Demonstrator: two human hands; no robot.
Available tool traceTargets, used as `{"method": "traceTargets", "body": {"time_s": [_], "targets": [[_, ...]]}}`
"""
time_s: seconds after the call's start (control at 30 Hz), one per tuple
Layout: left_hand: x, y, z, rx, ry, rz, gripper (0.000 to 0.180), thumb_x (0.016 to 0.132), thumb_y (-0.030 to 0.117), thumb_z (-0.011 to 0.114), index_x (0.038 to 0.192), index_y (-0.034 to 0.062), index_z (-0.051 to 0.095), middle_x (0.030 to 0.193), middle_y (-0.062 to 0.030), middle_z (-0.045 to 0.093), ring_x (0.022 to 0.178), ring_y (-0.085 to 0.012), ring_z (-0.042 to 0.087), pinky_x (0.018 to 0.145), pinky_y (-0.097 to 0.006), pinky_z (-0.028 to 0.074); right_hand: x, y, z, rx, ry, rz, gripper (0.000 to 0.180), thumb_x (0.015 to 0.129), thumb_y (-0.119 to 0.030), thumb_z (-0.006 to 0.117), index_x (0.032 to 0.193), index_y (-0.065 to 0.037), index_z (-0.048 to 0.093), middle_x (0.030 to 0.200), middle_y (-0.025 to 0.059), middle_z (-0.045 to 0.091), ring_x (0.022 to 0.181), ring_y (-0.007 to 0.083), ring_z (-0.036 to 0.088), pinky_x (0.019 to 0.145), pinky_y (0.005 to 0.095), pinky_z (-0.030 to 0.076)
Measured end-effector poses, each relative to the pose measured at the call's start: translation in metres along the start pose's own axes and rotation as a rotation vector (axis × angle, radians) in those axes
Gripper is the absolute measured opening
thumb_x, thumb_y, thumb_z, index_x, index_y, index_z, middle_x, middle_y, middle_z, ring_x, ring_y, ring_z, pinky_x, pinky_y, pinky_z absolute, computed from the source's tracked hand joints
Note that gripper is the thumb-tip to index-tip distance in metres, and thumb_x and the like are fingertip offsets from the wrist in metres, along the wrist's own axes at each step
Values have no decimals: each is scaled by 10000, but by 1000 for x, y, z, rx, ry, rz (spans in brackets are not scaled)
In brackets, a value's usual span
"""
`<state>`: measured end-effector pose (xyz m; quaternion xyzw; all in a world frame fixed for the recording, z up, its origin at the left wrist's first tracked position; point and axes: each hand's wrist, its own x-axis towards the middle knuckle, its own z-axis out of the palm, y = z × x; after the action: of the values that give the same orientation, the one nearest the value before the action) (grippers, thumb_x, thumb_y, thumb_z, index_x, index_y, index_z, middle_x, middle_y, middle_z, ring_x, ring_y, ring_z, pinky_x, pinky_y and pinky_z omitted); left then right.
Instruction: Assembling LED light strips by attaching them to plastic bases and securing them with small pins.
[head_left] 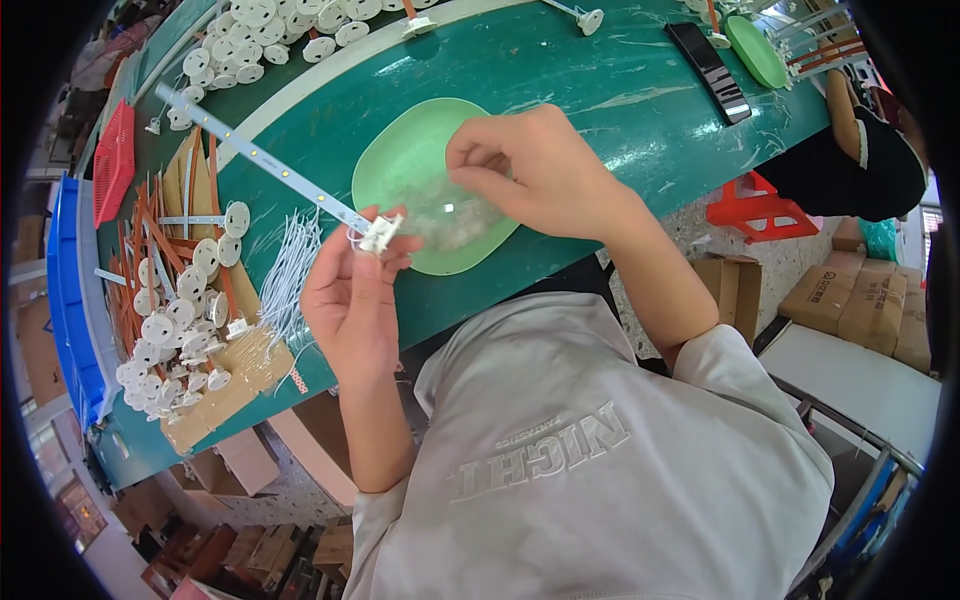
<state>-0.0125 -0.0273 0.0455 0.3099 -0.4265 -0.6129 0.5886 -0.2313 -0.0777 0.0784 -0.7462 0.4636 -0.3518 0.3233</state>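
Observation:
My left hand (pixel 350 305) is closed on an LED light strip (pixel 268 163), a narrow white bar with small yellow dots. Its white plastic end piece (pixel 380 234) sits between thumb and fingers, and the bar slants up to the far left. Over the right part of a green oval plate (pixel 400 140) is my right hand (pixel 545 170), thumb and index finger pinched together. Whatever they hold, if anything, is too small to see. A blurred heap of small clear pieces (pixel 452 215) lies in the plate below both hands.
White wires (pixel 292 275) lie left of my left hand, beside a pile of strips with round white bases (pixel 160 328). More white discs (pixel 240 40) fill the far left. A phone (pixel 708 75) lies far right; a person (pixel 850 165) sits beyond a red stool (pixel 755 208).

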Motion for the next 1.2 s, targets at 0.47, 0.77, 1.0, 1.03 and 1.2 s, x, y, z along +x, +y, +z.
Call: {"method": "traceTargets", "body": {"time_s": [0.47,0.77,1.0,1.03,1.2], "targets": [[8,-5,38,20,-7,24,347,966,91,530,1265,-78,477,1189,-273,600,983,-303,663,825,-316,528,-16,1,0,381,155,82,108,846,-46,649,931,20,650,764,57,693,696,94,652,645,233,525],[8,-5,42,92,64,71,357,963,98,540,1266,-79,473,1187,-257,607,982,-279,661,788,-284,516,-19,-6,1,489,144,183,93,856,-37,644,922,29,634,751,68,688,650,96,661,602,222,521],[9,-5,42,36,47,76,333,975,128,533,1257,-40,479,1217,-231,594,1019,-289,647,772,-292,513,-21,0,10,343,232,66,67,834,-28,666,892,6,662,853,80,695,765,85,650,608,226,508],[10,-5,42,38,48,76,333,975,128,533,1257,-40,479,1217,-231,594,1019,-289,647,772,-292,513,-21,-1,11,345,230,65,67,834,-28,666,892,6,662,853,80,695,765,85,650,608,226,508],[12,-3,45,-279,25,-46,330,1002,182,485,1296,41,437,1336,-221,504,1210,-333,539,923,-375,481,-25,-10,23,411,505,-139,68,783,-16,709,847,-23,689,1122,111,651,865,133,607,711,252,484]]}}
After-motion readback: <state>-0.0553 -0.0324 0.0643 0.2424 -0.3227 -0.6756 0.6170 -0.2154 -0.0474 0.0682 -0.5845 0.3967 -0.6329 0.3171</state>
